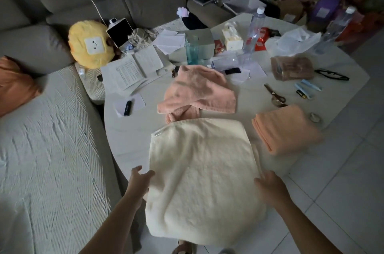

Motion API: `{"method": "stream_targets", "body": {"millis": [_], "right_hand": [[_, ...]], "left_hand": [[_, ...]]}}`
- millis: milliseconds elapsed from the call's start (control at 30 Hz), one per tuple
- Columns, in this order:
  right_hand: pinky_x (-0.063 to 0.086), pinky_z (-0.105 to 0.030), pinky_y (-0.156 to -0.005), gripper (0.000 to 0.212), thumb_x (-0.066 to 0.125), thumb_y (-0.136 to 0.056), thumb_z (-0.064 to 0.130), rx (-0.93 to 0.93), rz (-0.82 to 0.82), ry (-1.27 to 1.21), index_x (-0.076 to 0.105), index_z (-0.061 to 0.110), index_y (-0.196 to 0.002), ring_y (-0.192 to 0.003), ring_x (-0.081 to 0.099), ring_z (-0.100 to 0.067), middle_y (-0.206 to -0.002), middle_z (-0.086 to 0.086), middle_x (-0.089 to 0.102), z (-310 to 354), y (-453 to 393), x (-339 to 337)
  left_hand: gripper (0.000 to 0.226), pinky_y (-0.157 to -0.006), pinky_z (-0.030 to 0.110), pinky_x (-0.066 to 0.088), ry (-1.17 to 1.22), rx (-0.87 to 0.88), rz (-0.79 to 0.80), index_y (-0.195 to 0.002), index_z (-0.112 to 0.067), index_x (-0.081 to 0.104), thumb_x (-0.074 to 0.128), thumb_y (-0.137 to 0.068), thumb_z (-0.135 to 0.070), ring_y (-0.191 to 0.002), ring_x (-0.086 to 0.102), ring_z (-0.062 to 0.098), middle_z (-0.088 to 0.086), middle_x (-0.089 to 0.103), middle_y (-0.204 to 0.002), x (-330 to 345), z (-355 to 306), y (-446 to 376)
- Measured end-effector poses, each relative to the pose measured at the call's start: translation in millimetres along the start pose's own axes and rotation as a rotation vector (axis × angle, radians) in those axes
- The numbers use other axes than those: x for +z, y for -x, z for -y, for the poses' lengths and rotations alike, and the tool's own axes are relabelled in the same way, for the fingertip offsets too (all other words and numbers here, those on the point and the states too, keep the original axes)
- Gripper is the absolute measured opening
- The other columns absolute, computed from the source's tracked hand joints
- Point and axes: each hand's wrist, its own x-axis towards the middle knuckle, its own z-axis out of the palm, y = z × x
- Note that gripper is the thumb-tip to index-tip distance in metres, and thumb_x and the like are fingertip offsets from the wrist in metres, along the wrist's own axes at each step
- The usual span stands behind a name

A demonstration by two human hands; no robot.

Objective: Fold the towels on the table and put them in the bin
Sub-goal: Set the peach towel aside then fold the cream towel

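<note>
A large cream towel (203, 172) lies spread over the near edge of the white round table (128, 135), its lower part hanging off toward me. My left hand (140, 179) touches the towel's left edge with relaxed, slightly spread fingers. At the towel's right edge rests my right hand (270, 186), fingers relaxed. Behind the cream towel sits a rumpled pink towel (197, 92). A neatly folded orange towel (285, 129) lies at the table's right edge. No bin is visible.
The far half of the table holds papers (133, 69), plastic bottles (254, 29), a tissue box (231, 38), scissors (274, 95), glasses (331, 75) and a black lighter (127, 108). A grey sofa (52, 129) with a yellow plush (90, 44) stands left. Tiled floor lies right.
</note>
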Motion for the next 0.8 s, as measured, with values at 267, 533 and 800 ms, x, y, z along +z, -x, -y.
{"method": "stream_targets", "body": {"millis": [267,533,800], "right_hand": [[0.05,-0.041,-0.09,0.047,0.065,-0.083,0.031,-0.099,-0.115,-0.043,0.058,0.009,-0.125,-0.11,0.061,-0.033,-0.118,-0.014,0.063,85.1,-85.1,15.1],[0.039,-0.025,-0.057,0.024,0.066,-0.078,0.039,-0.065,-0.14,-0.264,0.063,0.017,-0.085,-0.067,0.054,-0.015,-0.069,0.006,0.058,148.1,-135.7,19.0],[0.051,-0.022,-0.052,0.039,0.059,-0.091,-0.005,-0.097,0.015,-0.572,0.075,0.031,-0.095,-0.065,0.067,-0.005,-0.081,0.01,0.075,88.0,-41.7,-62.9]], "left_hand": [[0.072,-0.073,0.034,0.054,-0.02,0.211,0.081,-0.149,-0.023,0.036,0.073,-0.088,-0.012,-0.095,0.066,0.025,0.012,0.064,-0.116,16.5,-71.4,-68.6],[0.017,-0.056,0.024,0.052,-0.028,0.274,0.127,-0.093,-0.037,0.074,0.071,-0.09,-0.02,-0.074,0.069,0.015,-0.002,0.075,-0.084,23.7,-106.4,-82.8],[0.023,-0.064,0.027,0.058,0.083,0.207,0.542,-0.094,-0.013,0.08,0.065,-0.087,0.003,-0.078,0.072,0.022,0.013,0.078,-0.092,-15.3,-114.9,-39.2]]}}
